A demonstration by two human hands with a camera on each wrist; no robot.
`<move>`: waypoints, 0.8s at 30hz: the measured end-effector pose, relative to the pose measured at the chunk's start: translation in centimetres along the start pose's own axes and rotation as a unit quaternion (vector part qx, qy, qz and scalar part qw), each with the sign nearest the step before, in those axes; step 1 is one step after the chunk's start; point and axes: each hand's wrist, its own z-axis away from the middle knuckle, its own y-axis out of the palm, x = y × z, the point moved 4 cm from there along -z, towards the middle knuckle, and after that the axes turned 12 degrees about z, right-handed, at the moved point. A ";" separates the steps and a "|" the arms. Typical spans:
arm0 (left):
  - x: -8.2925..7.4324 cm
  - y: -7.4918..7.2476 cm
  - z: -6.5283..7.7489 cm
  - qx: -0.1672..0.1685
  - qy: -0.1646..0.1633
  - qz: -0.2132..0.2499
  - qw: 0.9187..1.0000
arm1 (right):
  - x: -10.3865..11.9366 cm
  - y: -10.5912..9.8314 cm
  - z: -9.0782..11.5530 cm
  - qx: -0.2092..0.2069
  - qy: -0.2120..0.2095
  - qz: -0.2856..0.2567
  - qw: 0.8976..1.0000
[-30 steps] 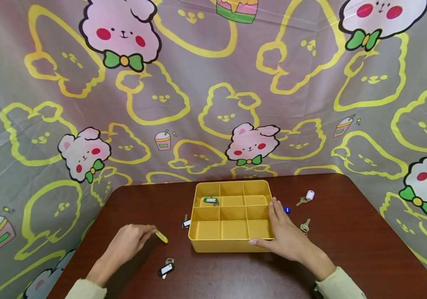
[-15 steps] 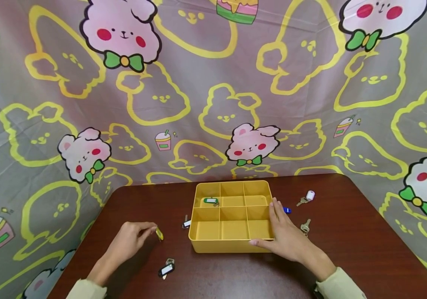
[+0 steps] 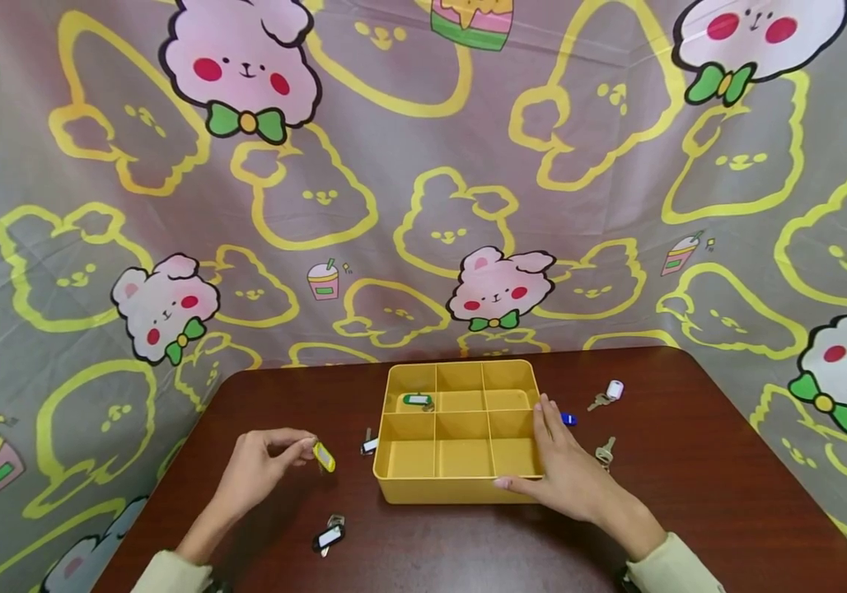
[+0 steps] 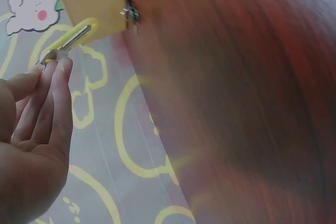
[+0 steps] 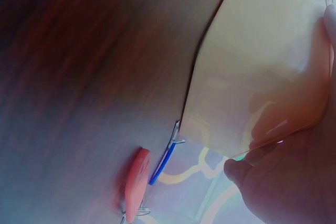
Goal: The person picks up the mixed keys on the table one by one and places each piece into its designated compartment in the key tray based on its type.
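My left hand pinches a key with a yellow tag between thumb and fingertips, left of the yellow divided box. In the left wrist view the metal key lies along the tag, its ring at the fingertips. My right hand rests on the box's front right corner, fingers straight along the right rim and thumb at the front edge. A key with a green tag lies in the back left compartment; the other compartments hold nothing visible.
Keys with black tags lie on the dark wooden table, one near the front, another beside the box. Right of the box are a blue tag, a white-tagged key and a red tag. A patterned cloth hangs behind.
My left hand has risen slightly with the yellow-tagged key, and the tag has turned so its label side faces the head camera. The right hand and box stay put.
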 end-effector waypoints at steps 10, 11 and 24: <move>-0.9 0.2 -0.8 0.012 -0.041 0.067 0.997 | 0.0 0.0 -0.1 -0.006 -0.006 -0.006 1.000; -0.9 0.2 -0.9 0.010 -0.045 0.074 0.996 | 0.0 0.0 -0.1 -0.005 -0.007 -0.006 1.000; -1.2 1.0 -1.8 0.015 -0.073 0.122 0.990 | 0.1 0.0 -0.1 -0.003 -0.005 -0.004 1.000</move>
